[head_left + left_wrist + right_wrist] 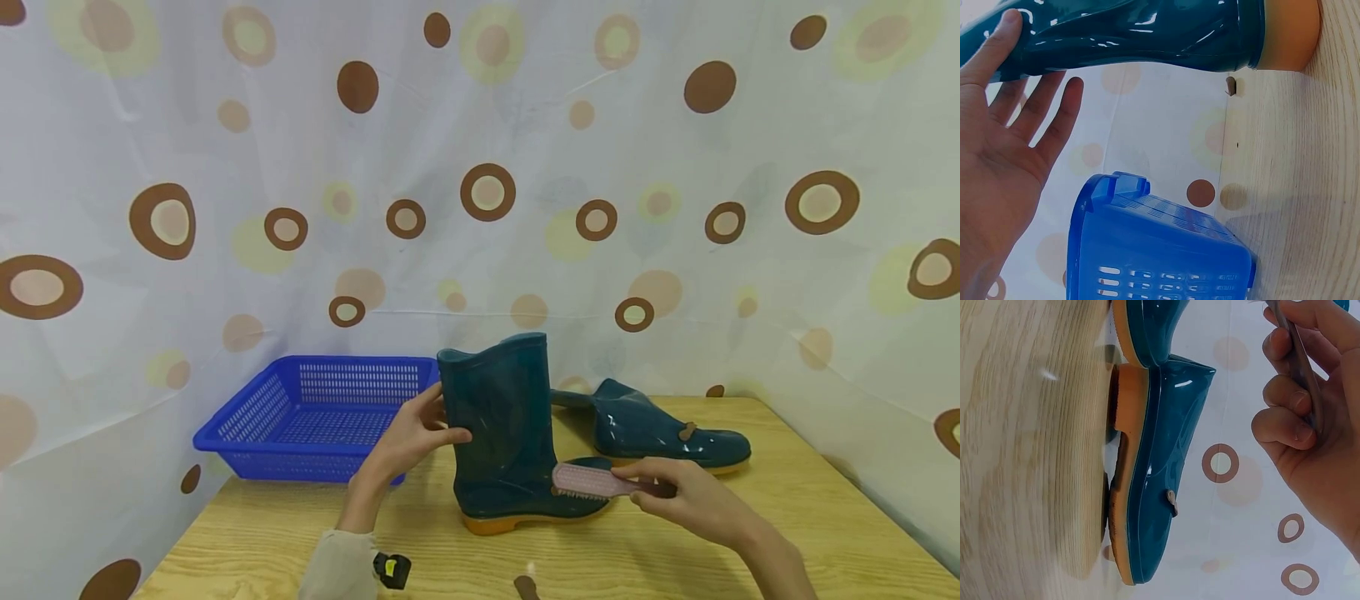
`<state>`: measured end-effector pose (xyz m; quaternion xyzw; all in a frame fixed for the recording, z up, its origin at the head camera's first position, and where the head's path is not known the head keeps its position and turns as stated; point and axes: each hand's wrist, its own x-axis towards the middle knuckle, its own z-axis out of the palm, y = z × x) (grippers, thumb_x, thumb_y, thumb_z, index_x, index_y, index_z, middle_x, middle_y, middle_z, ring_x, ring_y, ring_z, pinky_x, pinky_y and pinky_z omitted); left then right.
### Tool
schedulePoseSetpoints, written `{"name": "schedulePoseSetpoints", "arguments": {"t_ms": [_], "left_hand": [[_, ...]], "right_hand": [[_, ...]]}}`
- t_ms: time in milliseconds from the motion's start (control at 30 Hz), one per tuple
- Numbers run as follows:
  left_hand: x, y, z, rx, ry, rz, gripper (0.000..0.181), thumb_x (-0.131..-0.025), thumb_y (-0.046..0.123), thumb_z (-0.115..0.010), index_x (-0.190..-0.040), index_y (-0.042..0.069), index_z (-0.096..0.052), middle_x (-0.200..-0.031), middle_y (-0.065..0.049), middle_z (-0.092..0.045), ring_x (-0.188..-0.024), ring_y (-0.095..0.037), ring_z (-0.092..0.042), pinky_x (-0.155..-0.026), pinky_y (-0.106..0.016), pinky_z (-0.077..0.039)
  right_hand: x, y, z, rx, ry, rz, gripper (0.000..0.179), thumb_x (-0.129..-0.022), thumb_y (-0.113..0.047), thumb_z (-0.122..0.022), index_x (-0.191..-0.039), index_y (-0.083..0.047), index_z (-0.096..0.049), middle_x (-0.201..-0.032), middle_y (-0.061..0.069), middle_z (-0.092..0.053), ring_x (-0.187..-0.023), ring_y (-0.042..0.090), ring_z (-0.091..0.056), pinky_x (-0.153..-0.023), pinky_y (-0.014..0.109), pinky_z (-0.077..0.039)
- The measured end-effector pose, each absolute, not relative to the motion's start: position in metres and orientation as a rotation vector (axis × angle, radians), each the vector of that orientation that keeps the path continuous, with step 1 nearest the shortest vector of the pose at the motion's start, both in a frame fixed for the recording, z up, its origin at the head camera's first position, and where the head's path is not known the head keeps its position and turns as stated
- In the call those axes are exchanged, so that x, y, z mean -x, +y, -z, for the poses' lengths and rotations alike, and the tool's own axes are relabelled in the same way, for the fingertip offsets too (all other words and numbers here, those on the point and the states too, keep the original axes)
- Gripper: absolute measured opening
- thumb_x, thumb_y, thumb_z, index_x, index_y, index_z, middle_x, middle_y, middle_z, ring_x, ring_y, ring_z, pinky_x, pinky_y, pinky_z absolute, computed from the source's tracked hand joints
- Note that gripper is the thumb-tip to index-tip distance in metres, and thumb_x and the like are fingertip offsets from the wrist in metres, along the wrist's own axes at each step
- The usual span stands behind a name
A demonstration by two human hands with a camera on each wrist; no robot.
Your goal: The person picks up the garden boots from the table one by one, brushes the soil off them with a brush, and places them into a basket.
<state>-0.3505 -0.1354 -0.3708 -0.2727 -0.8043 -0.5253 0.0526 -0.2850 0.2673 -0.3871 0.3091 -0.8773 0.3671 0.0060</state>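
Observation:
A dark teal rubber boot (498, 417) with an orange sole stands upright on the table. My left hand (408, 437) holds its shaft, thumb on the near side and fingers behind, as the left wrist view also shows on the boot (1147, 31). In my right hand (701, 500) is a pink-backed scrub brush (588, 482), gripped by its dark handle (1300, 362) with curled fingers. The brush head lies over the boot's toe, bristles down; whether they touch is hard to tell. Behind, to the right, a second rubber boot (652, 429) carries a brown clump (687, 431).
A blue plastic basket (322, 447) with perforated walls sits at the table's left, behind my left hand. Near the front edge of the wooden table (450, 562) lies a small brown piece (527, 587). A dotted curtain (480, 275) hangs behind and at both sides.

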Motion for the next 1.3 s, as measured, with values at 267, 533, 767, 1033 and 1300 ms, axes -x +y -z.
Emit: {"name": "schedulePoseSetpoints", "arguments": {"t_ms": [267,533,767,1033,1300], "left_hand": [[0.3493,-0.1357,0.3697,0.821,-2.44,1.601,0.077,-0.085,0.03,-0.079,-0.151,0.032,-0.039,-0.121,-0.006,-0.07,-0.101,-0.023,-0.068,-0.094,-0.048,-0.055],[0.3506,-0.1357,0.372,0.843,-2.438,1.601,0.076,-0.086,0.03,-0.078,-0.151,0.034,-0.039,-0.122,-0.006,-0.07,-0.101,-0.023,-0.068,-0.093,-0.047,-0.055],[0.3512,-0.1349,0.3725,0.834,-2.439,1.604,0.076,-0.085,0.03,-0.079,-0.151,0.034,-0.039,-0.122,-0.006,-0.069,-0.102,-0.023,-0.068,-0.094,-0.048,-0.055],[0.3495,-0.1341,0.3705,0.847,-2.432,1.605,0.077,-0.086,0.029,-0.078,-0.152,0.033,-0.038,-0.122,-0.007,-0.069,-0.102,-0.024,-0.068,-0.093,-0.047,-0.056],[0.3499,-0.1338,0.371,0.837,-2.436,1.604,0.077,-0.086,0.028,-0.078,-0.151,0.032,-0.039,-0.12,-0.007,-0.07,-0.101,-0.023,-0.068,-0.093,-0.046,-0.056]], "right_hand": [[0.2867,0.2648,0.3867,-0.927,-2.789,-1.063,0.029,-0.096,-0.019,-0.062,-0.123,-0.01,-0.069,-0.086,-0.007,-0.058,-0.072,-0.001,-0.048,-0.057,0.022,-0.042],[0.2873,0.263,0.3896,-0.94,-2.885,-1.144,0.028,-0.096,-0.019,-0.063,-0.122,-0.011,-0.07,-0.085,-0.004,-0.058,-0.071,0.001,-0.049,-0.057,0.022,-0.042],[0.2868,0.2642,0.3901,-0.957,-2.86,-1.174,0.029,-0.096,-0.018,-0.062,-0.122,-0.008,-0.069,-0.089,-0.004,-0.061,-0.073,0.001,-0.052,-0.059,0.022,-0.044],[0.2848,0.2641,0.3879,-0.922,-2.751,-1.17,0.031,-0.098,-0.018,-0.061,-0.126,-0.007,-0.067,-0.092,-0.001,-0.063,-0.072,0.001,-0.05,-0.056,0.024,-0.043],[0.2863,0.2626,0.3909,-0.909,-2.78,-1.075,0.028,-0.096,-0.019,-0.062,-0.123,-0.013,-0.07,-0.083,-0.006,-0.057,-0.069,0.0,-0.048,-0.055,0.023,-0.04]]}}
